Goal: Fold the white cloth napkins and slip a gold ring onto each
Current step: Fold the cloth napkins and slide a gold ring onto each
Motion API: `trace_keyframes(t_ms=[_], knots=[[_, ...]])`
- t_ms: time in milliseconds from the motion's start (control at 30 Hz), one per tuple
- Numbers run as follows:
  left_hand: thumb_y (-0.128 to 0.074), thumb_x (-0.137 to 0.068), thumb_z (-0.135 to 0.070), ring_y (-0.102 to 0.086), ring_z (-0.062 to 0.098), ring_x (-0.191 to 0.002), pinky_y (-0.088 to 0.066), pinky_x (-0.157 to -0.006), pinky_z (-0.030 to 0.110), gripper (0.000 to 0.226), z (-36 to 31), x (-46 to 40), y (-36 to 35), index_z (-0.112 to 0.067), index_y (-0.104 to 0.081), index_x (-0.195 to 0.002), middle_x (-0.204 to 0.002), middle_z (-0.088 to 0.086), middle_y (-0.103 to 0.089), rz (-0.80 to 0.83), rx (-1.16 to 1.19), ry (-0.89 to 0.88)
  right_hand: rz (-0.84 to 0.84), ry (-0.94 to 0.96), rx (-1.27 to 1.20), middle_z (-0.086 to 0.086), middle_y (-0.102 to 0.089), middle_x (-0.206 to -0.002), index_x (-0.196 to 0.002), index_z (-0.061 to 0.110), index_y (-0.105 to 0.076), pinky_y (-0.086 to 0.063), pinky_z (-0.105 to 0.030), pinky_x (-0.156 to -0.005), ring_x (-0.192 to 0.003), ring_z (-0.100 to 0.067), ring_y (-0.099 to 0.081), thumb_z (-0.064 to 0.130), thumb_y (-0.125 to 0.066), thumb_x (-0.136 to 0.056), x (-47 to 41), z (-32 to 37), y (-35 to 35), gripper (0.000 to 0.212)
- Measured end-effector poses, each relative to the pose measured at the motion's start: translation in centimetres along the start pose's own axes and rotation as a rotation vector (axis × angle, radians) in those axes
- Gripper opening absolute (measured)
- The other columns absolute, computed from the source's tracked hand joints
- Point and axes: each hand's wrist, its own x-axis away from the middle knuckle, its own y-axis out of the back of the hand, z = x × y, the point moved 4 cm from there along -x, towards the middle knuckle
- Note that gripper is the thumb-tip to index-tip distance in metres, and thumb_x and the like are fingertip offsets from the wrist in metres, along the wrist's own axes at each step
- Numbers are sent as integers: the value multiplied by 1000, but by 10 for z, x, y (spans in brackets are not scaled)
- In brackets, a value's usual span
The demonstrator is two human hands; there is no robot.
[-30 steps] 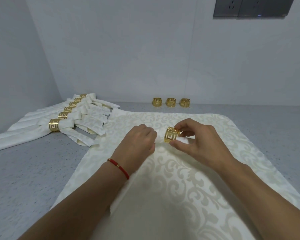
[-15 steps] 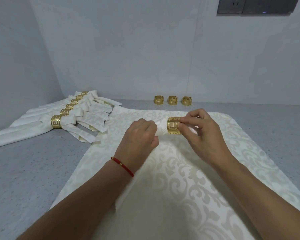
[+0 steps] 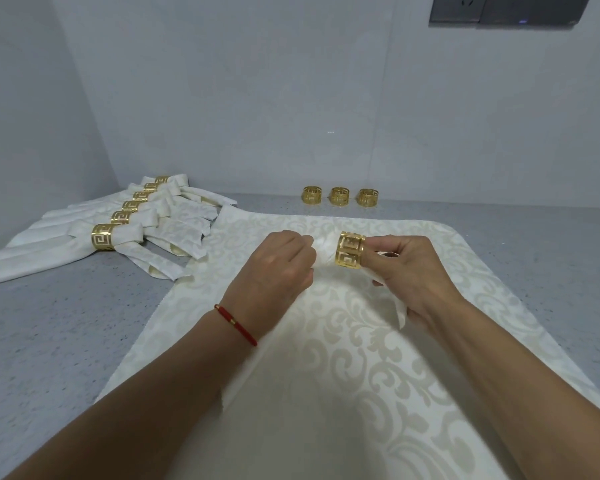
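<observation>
Over at the bench's [image 3: 49, 341] far left corner, 6 finished napkins [image 3: 49, 251] lie fanned side by side, each one cinched by a gold band; the nearest band [image 3: 102, 237] sits closest to the front, the others step back toward the wall. Their loose tails spill rightward and just meet the left edge of the big patterned cloth [image 3: 361, 393] that covers the middle of the bench.

Moving in, the left hand [image 3: 274, 268], with a red cord bracelet [image 3: 236, 323] on its wrist, is curled tight, fingers clenched round the bunched end of the white napkin [image 3: 324, 252] that is lifted above the cloth. Just right of it, the gold ring [image 3: 350, 250] sits around that napkin, the fabric threaded through the ring and poking out on the left side toward the left fist. The right hand [image 3: 413, 282] pinches the ring between thumb and fingertips, and the napkin's other part runs under that palm, a strip of it trailing out below the hand.

Back along the bench's far edge, against the wall, 3 spare rings [image 3: 340, 196] stand in a row, near each other, well apart from the hands. High on the wall at the right, a dark socket plate [image 3: 499, 8].
</observation>
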Motion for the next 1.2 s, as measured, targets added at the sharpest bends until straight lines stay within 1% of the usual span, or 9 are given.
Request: trace_keyframes(t_ms=[267, 400, 500, 633, 733, 833, 1000, 1133, 1200], knots=[[-53, -78, 14, -54, 26, -81, -47, -77, 32, 21, -4, 0, 3, -5, -54, -69, -79, 12, -61, -25, -6, -71, 94, -151, -79, -11, -56, -81, -89, 6, -82, -41, -36, -73, -76, -28, -39, 33, -87, -74, 4, 0, 1, 31], [-51, -78, 13, -54, 25, -79, -47, -74, 32, 22, -6, 1, 3, -6, -52, -68, -78, 10, -60, -19, 21, -93, 126, -184, -111, -4, -70, -74, -85, 10, -83, -49, -30, -66, -59, -12, -58, 19, -88, -75, 5, 1, 3, 15], [-60, -70, 8, -43, 21, -68, -36, -64, 25, 26, -4, -5, 3, -11, -42, -70, -70, 3, -47, 73, 111, 55, 86, -185, -143, -3, -77, -81, -84, 11, -83, -52, -27, -63, -64, -10, -67, 18, -89, -72, 4, -1, 2, 15], [-79, -70, -31, -55, 14, -82, -46, -70, 28, 51, 9, -7, 1, -23, -43, -105, -94, -7, -56, 340, 394, 398, 66, -87, -70, 9, -59, -55, -86, 2, -80, -38, -15, -43, -42, -1, -46, 13, -86, -79, 3, 3, 2, 15], [-75, -70, -60, -59, 10, -102, -49, -87, 29, 73, 8, -13, 4, -33, -49, -133, -115, -18, -61, 367, 514, 456, 118, 9, -32, 10, -64, -61, -85, 1, -79, -37, -9, -44, -43, 0, -52, 10, -84, -81, 3, 9, 0, 12], [-73, -76, -57, -64, 12, -97, -52, -87, 40, 47, 8, -13, 2, -30, -68, -114, -103, -17, -70, 375, 592, 498, 160, 52, 26, 3, -67, -72, -83, 3, -80, -38, -9, -46, -48, 0, -55, 10, -84, -82, 4, 11, -5, 8], [-81, -77, -36, -66, 14, -89, -56, -76, 43, 30, 14, -9, 1, -23, -69, -102, -98, -5, -71, 390, 792, 640, 167, -32, -29, 4, -62, -62, -81, 10, -82, -31, -21, -48, -47, -4, -43, 18, -86, -79, 4, 5, -11, 9], [-81, -76, -36, -62, 19, -91, -46, -69, 23, 29, 21, -6, 1, -22, -71, -100, -102, 3, -70, 381, 880, 764, 139, -27, -74, -5, -65, -72, -82, 14, -83, -29, -28, -55, -61, -19, -41, 18, -84, -81, 2, 3, -16, 5], [-80, -75, -36, -60, 17, -90, -44, -71, 17, 30, 22, -5, 1, -20, -71, -100, -106, 7, -70, 391, 907, 800, 131, -27, -99, 1, -64, -62, -84, 10, -83, -31, -22, -51, -53, -12, -43, 15, -82, -82, 2, 2, -16, 5]])
